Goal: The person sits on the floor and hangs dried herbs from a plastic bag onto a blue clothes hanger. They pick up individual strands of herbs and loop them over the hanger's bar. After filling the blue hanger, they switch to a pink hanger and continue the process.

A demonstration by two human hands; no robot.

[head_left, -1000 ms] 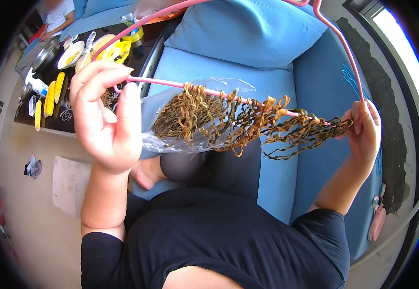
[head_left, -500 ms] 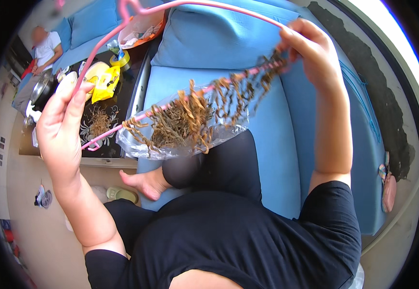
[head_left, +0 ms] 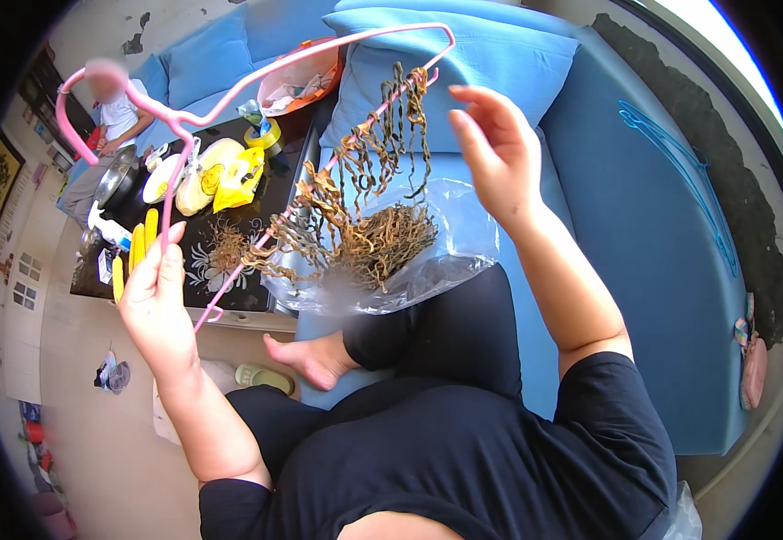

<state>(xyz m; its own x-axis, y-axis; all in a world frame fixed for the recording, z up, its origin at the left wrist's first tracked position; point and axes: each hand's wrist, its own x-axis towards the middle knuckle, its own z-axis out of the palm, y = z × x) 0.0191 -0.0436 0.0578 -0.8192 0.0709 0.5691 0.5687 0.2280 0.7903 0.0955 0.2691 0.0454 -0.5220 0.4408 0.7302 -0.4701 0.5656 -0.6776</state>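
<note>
My left hand (head_left: pixel 159 310) is closed around one side of a pink clothes hanger (head_left: pixel 355 39), whose hook points to the upper left. Twisted brown dried strips (head_left: pixel 324 202), like dried vegetable, are looped along the hanger's slanting bottom bar and dangle from it. Just right of the bar's far end, my right hand (head_left: pixel 504 157) is raised with thumb and fingers apart and nothing in it. Beneath the strips, a clear plastic bag (head_left: pixel 472 238) lies by my bent leg with a heap of similar dried strips (head_left: pixel 396 236) in it.
A black patterned table (head_left: pixel 270 202) at the left bears a yellow packet (head_left: pixel 240 180), yellow tape (head_left: pixel 265 138), corn cobs (head_left: pixel 150 227), a pan (head_left: pixel 118 178) and brown scraps (head_left: pixel 227 245). Blue hangers (head_left: pixel 679 166) lie on the sofa arm (head_left: pixel 630 234). A person (head_left: pixel 120 117) sits at the far left.
My right hand has let go of the strips at the bar's far end and moved left and down, opening. The hanger has tilted more steeply, still in my left hand. The view has shifted.
</note>
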